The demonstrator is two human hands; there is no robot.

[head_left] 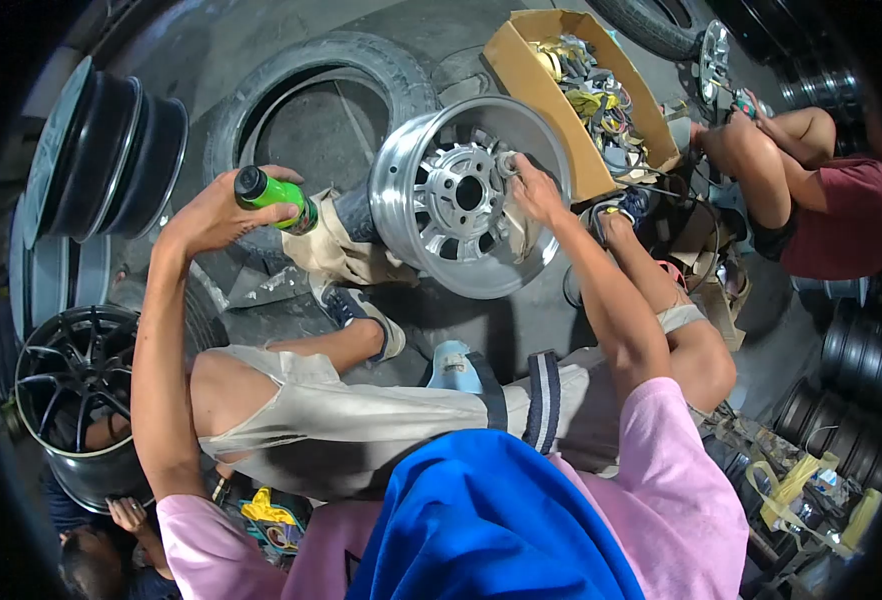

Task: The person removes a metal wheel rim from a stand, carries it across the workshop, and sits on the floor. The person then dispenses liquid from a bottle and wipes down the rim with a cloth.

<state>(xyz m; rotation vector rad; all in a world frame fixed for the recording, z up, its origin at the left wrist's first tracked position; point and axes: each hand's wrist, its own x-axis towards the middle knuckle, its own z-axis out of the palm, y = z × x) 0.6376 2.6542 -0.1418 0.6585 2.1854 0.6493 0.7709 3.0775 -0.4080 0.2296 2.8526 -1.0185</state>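
Note:
A silver alloy wheel rim [402,180] stands tilted in front of me, its spoked face turned up toward me. My left hand [223,212] is wrapped round a green bottle with a black cap [289,204], held left of the rim above a beige cloth [336,250]. On the far right of the spokes, my right hand [536,190] presses a greyish rag [521,228] against the inside of the rim. Most of that rag hangs below the fingers.
Behind the rim lies a tyre [226,130]. A cardboard box [521,75] of mixed items stands at its right. Stacked rims [111,160] and a black rim [91,375] are at left. One co-worker [841,215] sits at right; another person [96,565] is at lower left.

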